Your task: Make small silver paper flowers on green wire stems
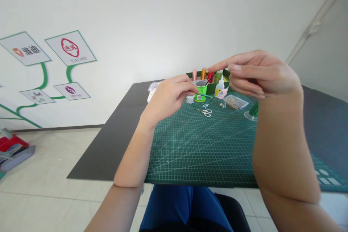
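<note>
A black worktop [114, 134] carries the green cutting mat [195, 145]. Above the mat's far right, the right hand [268, 74] stretches its index finger, others curled; whether it pinches anything, I cannot tell. Above the mat's far left, the left hand [174, 92] pinches. A green can [202, 89] and scissors [203, 111] occupy the mat's far part, above which a thin green stick [206, 95] extends from the left hand's fingertips.

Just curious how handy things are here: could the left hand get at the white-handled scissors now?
Probably yes: the scissors lie uncovered on the green mat, seemingly not far from the left hand. The hand seems to pinch a thin green stick, though, which it might have to put down first.
</note>
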Tool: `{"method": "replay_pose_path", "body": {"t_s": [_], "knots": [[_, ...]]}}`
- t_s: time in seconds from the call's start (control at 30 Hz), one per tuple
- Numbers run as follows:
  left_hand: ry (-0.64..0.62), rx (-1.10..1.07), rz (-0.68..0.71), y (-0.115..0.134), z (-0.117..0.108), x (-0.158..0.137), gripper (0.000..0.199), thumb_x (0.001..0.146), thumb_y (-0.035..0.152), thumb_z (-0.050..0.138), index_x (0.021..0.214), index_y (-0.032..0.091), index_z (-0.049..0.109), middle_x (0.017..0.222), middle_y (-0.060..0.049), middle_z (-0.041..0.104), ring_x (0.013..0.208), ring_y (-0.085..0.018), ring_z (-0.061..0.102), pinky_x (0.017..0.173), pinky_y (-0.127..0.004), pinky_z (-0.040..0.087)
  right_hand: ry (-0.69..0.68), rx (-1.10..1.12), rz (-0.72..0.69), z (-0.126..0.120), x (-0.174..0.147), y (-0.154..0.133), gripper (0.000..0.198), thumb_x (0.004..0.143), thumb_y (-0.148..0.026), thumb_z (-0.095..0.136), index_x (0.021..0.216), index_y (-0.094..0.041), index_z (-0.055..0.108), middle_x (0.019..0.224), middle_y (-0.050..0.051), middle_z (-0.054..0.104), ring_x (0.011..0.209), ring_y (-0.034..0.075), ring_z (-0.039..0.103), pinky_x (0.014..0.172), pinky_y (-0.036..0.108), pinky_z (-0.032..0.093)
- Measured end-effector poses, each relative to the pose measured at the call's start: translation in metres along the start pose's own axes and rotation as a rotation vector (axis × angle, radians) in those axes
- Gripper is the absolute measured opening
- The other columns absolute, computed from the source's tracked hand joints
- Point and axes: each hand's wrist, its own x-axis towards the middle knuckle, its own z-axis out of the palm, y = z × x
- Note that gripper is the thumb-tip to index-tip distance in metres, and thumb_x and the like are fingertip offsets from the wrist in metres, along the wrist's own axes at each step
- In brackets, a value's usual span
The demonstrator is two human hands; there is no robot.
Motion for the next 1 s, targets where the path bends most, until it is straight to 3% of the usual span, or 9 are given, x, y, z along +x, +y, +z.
{"method": "replay_pose_path", "body": {"t_s": [0.13, 0.3, 0.73, 1.0], "knots": [[-0.021, -0.056, 0.018, 0.002, -0.002, 0.001, 0.020, 0.096, 0.011, 0.056, 0.089, 0.020, 0.073, 0.088, -0.003, 0.071, 0.079, -0.014, 0.066, 0.069, -0.028, 0.049, -0.076, 0.023, 0.053, -0.005, -0.002, 0.002, 0.035, 0.099, -0.037, 0.061, 0.124, -0.015, 0.070, 0.038, -0.011, 0.041, 0.029, 0.003, 0.031, 0.033, 0.016, 0.023], [-0.022, -0.119, 0.056, 0.006, -0.005, 0.002, 0.017, 0.097, 0.014, 0.059, 0.087, 0.020, 0.072, 0.086, -0.002, 0.071, 0.079, -0.013, 0.066, 0.070, -0.027, 0.049, -0.031, 0.048, 0.079, -0.008, 0.001, 0.006, 0.038, 0.098, -0.036, 0.062, 0.128, -0.014, 0.068, 0.038, -0.011, 0.038, 0.029, 0.003, 0.028, 0.031, 0.016, 0.022], [0.116, -0.218, 0.020, 0.012, -0.005, 0.003, 0.018, 0.099, 0.026, 0.060, 0.087, 0.023, 0.072, 0.085, -0.002, 0.072, 0.080, -0.014, 0.066, 0.074, -0.032, 0.052, -0.031, 0.069, 0.104, -0.014, 0.008, 0.018, 0.036, 0.101, -0.036, 0.056, 0.128, -0.014, 0.068, 0.043, -0.010, 0.040, 0.032, 0.005, 0.027, 0.033, 0.020, 0.025], [0.193, -0.170, -0.032, 0.014, -0.005, 0.003, 0.022, 0.101, 0.037, 0.058, 0.088, 0.024, 0.072, 0.086, -0.003, 0.072, 0.084, -0.016, 0.067, 0.072, -0.033, 0.054, -0.031, 0.147, 0.119, -0.014, 0.011, 0.024, 0.038, 0.101, -0.035, 0.060, 0.128, -0.010, 0.066, 0.049, -0.009, 0.042, 0.034, 0.005, 0.027, 0.032, 0.022, 0.019]]}}
